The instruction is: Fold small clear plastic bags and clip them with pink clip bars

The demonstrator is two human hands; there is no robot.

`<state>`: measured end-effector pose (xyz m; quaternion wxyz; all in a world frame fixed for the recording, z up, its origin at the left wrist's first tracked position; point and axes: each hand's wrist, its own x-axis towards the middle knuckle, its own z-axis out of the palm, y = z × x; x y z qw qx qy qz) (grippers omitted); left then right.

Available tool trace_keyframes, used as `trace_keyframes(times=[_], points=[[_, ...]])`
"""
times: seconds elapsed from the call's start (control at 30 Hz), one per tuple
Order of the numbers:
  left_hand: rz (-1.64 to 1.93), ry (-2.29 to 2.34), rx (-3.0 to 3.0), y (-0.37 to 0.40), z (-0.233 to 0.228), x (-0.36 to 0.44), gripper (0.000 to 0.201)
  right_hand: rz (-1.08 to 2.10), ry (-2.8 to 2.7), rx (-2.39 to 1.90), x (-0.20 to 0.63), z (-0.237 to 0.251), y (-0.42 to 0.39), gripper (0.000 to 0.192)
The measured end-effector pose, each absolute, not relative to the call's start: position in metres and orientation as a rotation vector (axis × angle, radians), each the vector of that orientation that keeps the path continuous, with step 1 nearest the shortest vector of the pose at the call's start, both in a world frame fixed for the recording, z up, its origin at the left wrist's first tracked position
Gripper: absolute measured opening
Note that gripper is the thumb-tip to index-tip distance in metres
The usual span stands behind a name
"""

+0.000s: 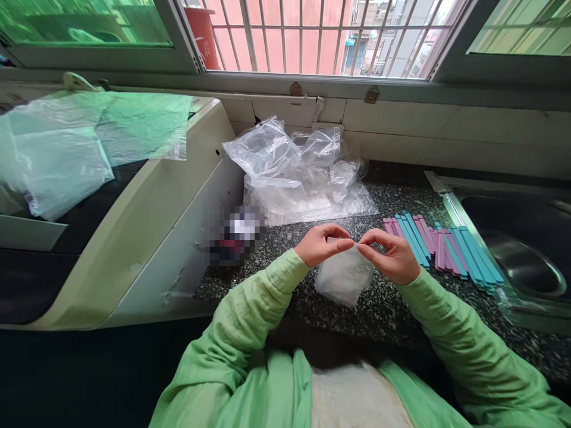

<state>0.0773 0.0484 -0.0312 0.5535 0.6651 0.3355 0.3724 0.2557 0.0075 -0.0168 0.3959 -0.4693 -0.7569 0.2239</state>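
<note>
Over the speckled bench [392, 190], a translucent bag [343, 276] hangs beneath the grip — left hand [319, 245] and right hand [395, 258] pinching its top edge, presumably to steady it — with coloured strips [441, 249] (handily close) rightward.

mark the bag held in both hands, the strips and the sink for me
Bag [344, 276], head view: middle of its thin film.
Strips [441, 249], head view: a purple one near the group's middle.
Sink [526, 261], head view: the shiny metal basin.
</note>
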Motion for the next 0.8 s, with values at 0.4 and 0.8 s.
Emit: trace_keyframes(times=[0.4,0.8], points=[[0.944,0.68,1.422,0.045,-0.036,0.084,0.037,0.604,-1.887,-1.239,0.253,-0.018,0.009,0.025],[1.033,0.738,1.273,0.047,-0.027,0.077,0.038,0.852,-1.718,-1.26,0.253,-0.03,0.012,0.033]])
